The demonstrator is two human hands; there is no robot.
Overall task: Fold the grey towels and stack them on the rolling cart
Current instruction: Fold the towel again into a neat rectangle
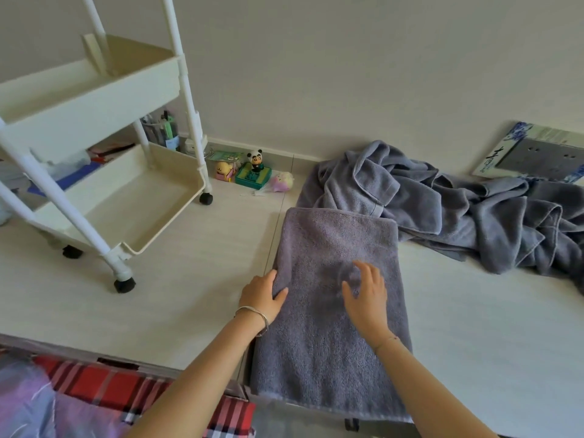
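Fingers (373, 276) on grey towel (335, 343), pale floor (189, 295), white cart (94, 99)

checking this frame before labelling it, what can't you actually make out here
Head view only:
Crumpled pile of grey towels: folds overlap, so the count cannot be told.
White plastic rolling cart: top cut off by the upper edge; its upper tray hides most of the shelf below.
Right hand: fingers motion-blurred, contact with the flat grey terry towel unclear.
Left hand: fingertips hidden by that towel's edge.
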